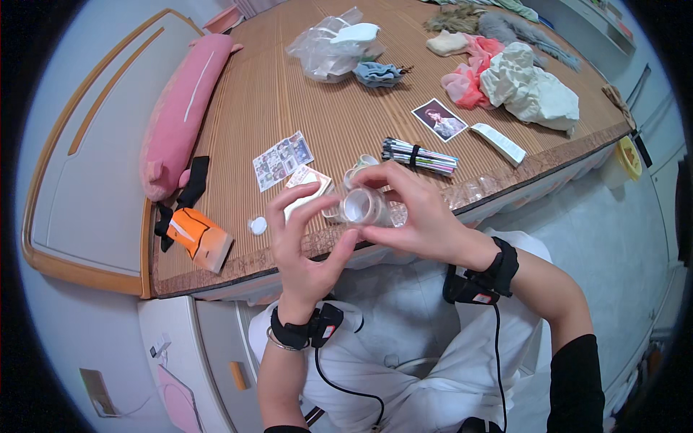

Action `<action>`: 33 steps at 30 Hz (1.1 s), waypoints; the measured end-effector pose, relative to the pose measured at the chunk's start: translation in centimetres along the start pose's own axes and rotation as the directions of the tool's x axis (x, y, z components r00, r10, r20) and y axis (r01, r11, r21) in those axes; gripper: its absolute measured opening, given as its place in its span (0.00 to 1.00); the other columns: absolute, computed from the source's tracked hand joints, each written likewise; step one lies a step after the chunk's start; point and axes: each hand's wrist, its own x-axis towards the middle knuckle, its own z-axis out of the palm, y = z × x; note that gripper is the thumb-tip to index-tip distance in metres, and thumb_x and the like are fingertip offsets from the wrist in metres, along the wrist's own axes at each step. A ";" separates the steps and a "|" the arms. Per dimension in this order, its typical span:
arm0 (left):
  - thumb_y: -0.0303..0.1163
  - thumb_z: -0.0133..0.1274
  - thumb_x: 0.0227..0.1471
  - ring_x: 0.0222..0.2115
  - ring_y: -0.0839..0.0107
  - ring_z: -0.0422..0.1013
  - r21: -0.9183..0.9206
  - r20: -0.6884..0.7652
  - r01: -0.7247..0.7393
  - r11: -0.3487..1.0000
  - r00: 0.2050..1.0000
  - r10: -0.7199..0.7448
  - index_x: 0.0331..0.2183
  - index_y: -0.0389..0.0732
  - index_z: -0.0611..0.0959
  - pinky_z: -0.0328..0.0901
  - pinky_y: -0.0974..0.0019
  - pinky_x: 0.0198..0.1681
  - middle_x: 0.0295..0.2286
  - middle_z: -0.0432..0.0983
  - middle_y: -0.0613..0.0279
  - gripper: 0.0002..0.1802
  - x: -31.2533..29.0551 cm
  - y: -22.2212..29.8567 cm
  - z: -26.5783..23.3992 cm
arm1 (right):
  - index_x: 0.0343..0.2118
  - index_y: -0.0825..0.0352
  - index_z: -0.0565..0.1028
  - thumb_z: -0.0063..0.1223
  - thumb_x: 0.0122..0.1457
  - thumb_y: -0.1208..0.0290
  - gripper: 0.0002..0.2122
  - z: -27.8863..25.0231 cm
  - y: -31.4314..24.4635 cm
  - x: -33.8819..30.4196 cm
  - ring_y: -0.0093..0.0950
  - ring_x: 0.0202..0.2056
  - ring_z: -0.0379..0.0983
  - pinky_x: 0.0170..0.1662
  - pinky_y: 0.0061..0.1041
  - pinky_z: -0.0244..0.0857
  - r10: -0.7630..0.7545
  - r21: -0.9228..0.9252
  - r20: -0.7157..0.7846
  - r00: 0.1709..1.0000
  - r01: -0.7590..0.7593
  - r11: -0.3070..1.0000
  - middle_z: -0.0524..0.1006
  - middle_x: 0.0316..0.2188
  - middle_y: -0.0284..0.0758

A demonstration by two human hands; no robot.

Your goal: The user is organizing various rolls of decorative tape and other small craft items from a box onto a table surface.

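My right hand [411, 213] grips a small round roll [359, 207], see-through and pale, probably of tape, between thumb and fingers. Its round opening shows toward me. Beside it, my left hand [303, 249] has thumb and fingers spread apart; the fingertips are close to the roll, and whether they touch it I cannot tell. Just beyond the hands are more pale rolls [361, 164], partly hidden by my fingers. A small white booklet or box [309, 178] with a pinkish edge lies behind my left fingers. Left of that hand rests a small white round piece [257, 225].
On the ribbed mat [253, 86] lie a sticker sheet [283, 160], a strapped bundle of pens [420, 156], a photo card [439, 120], a long white box [498, 143], an orange packet [198, 238] and a pink plush [189, 108]. Plastic bags [328, 47] and cloths [530, 86] lie farther back.
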 end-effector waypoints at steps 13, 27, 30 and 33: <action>0.28 0.60 0.43 0.44 0.58 0.69 0.390 0.179 0.002 0.921 0.981 -0.078 0.43 0.41 0.76 0.56 0.51 0.56 0.39 0.73 0.57 0.22 0.2 -5.5 3.1 | 0.49 0.69 0.63 0.59 0.56 0.72 0.21 -2.5 1.0 1.2 0.21 0.46 0.68 0.51 0.21 0.65 0.320 0.514 -0.231 0.919 -0.163 0.842 0.69 0.43 0.34; 0.28 0.63 0.36 0.49 0.62 0.66 0.495 0.320 -0.015 0.869 0.933 -0.166 0.48 0.45 0.75 0.41 0.49 0.64 0.42 0.73 0.61 0.32 0.8 -7.3 5.8 | 0.49 0.69 0.66 0.64 0.51 0.73 0.24 -2.8 2.8 0.7 0.22 0.47 0.69 0.50 0.23 0.65 0.302 0.388 -0.157 0.940 -0.222 0.894 0.71 0.44 0.33; 0.27 0.62 0.38 0.50 0.63 0.66 0.470 0.338 0.024 0.882 0.918 -0.205 0.49 0.46 0.75 0.38 0.48 0.64 0.43 0.73 0.62 0.31 1.3 -6.9 5.9 | 0.49 0.69 0.67 0.64 0.51 0.72 0.23 -3.1 3.0 0.5 0.22 0.46 0.70 0.49 0.23 0.66 0.324 0.348 -0.148 0.934 -0.257 0.901 0.72 0.43 0.33; 0.26 0.61 0.40 0.51 0.63 0.65 0.463 0.358 -0.046 0.885 0.923 -0.139 0.49 0.48 0.74 0.36 0.44 0.64 0.45 0.72 0.64 0.31 1.3 -7.0 6.0 | 0.48 0.68 0.67 0.64 0.51 0.71 0.23 -3.2 3.2 0.4 0.22 0.44 0.70 0.47 0.23 0.67 0.334 0.327 -0.144 0.931 -0.274 0.904 0.73 0.42 0.33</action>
